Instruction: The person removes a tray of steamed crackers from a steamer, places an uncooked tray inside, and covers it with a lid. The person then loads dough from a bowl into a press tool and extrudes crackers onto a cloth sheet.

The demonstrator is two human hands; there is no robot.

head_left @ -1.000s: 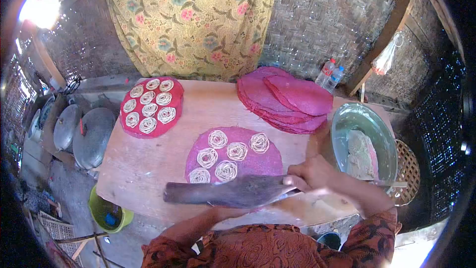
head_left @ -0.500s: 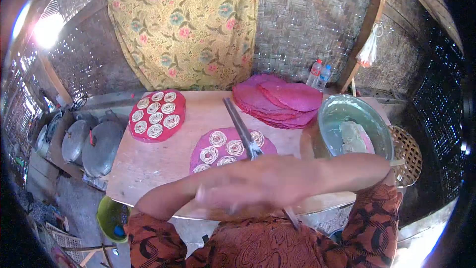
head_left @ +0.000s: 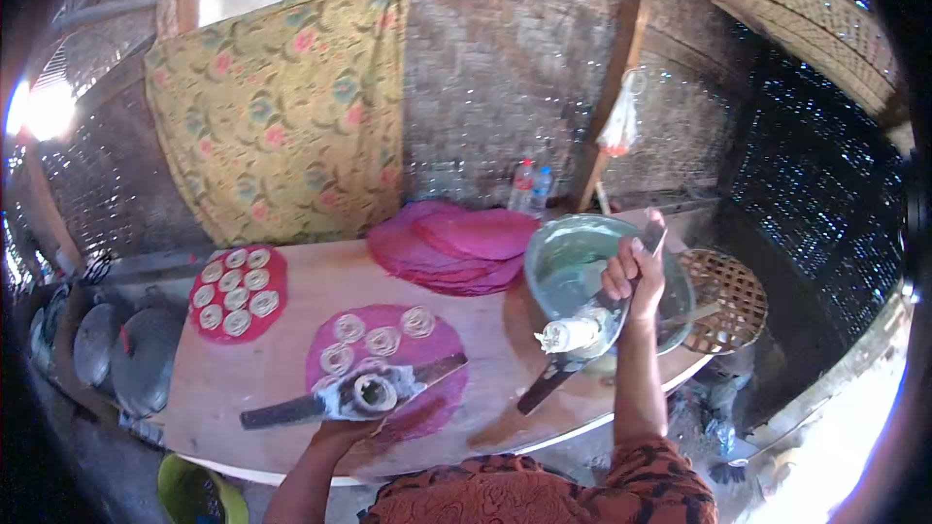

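My left hand [head_left: 351,432] is wrapped from below round the barrel half of a two-handled dough press [head_left: 335,400], whose round opening faces up with pale dough smeared about it. Higher and to the right, my right hand [head_left: 636,279] grips one handle of the press plunger [head_left: 571,335], which is coated in white dough and held apart from the barrel. Under the barrel lies a pink round mat [head_left: 449,349] with several coiled nests of dough strands [head_left: 382,341]. The plunger is over the front left of a green basin [head_left: 537,257]; most of the basin's inside is visible.
A second pink mat [head_left: 206,315] with several nests lies at the table's left. Stacked pink mats [head_left: 447,243] and two bottles [head_left: 531,189] stand at the back. A woven basket [head_left: 743,301] sits right of the basin, and pots [head_left: 146,359] stand left of the table [head_left: 223,398].
My crossed, blurred arms have come apart, left hand to the left with the barrel, right hand to the right with the plunger. The press halves are separated. The camera view has turned right.
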